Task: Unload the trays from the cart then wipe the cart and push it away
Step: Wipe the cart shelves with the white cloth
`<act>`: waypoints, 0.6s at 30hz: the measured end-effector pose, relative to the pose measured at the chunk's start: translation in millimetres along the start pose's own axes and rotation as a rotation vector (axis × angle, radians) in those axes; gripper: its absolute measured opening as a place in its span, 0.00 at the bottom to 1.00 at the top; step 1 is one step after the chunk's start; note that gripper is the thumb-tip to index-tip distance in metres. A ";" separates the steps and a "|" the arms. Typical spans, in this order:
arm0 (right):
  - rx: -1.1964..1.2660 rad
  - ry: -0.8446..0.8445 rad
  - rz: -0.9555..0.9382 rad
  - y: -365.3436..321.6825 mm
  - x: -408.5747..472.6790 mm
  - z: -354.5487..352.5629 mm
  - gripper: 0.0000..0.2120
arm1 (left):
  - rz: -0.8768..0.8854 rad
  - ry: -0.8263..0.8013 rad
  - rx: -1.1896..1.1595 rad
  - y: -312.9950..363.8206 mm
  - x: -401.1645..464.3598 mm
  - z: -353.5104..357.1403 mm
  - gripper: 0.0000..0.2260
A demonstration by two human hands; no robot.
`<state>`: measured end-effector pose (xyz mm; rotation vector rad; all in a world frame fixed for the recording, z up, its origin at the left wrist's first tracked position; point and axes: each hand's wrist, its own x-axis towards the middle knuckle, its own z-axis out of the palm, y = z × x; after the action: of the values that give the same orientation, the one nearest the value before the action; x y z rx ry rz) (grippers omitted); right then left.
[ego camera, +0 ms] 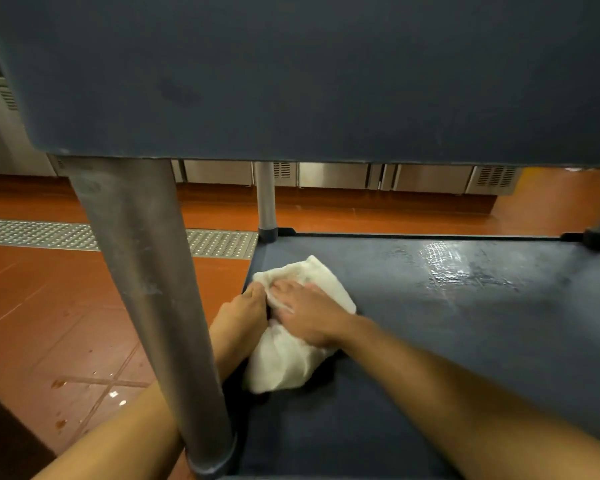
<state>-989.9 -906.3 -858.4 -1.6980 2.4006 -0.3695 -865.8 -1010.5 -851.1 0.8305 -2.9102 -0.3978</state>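
Two hands are down on the white cloth [291, 341] at the left end of the cart's lower shelf [430, 341], under the upper shelf [309, 71]. My right hand [309, 315] lies flat and spread on top of the cloth, pressing rather than gripping; my left hand [241, 317] reaches in past the near steel post [146, 289], fingers curled onto the cloth's left edge. No trays show on this shelf, so I judge we're in the wiping step. A wet sheen [465, 268] marks the far right of the shelf. The risks I see: the left forearm knocking that post on a wide stroke, the bunched cloth skipping the corner by the far post [265, 199], or the cart rolling under pressure.
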 end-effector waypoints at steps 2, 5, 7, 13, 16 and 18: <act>0.073 0.010 -0.004 -0.8 -12.0 -0.5 0.25 | 0.004 0.024 -0.001 -1.7 -4.1 -0.2 0.04; 0.081 0.050 -0.034 47.5 -34.8 -24.8 0.23 | 0.003 0.016 0.026 -4.3 -11.7 -3.8 0.06; 0.075 0.193 0.003 97.8 -66.1 -50.2 0.16 | 0.005 -0.018 0.021 -5.8 -10.7 -5.4 0.06; -0.025 0.233 0.727 194.7 -131.5 -80.8 0.17 | -0.070 -0.051 0.044 1.5 -9.3 -8.0 0.22; -0.021 0.173 0.650 152.1 -113.6 -63.9 0.21 | -0.077 -0.055 0.043 2.7 -7.5 -9.5 0.25; 0.021 0.156 0.483 111.2 -99.7 -44.5 0.21 | -0.076 -0.044 0.039 1.4 -6.8 -9.8 0.24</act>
<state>-1069.3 -772.5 -849.4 -1.0577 2.7939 -0.4587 -859.2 -1008.0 -841.4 0.9521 -2.9423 -0.3716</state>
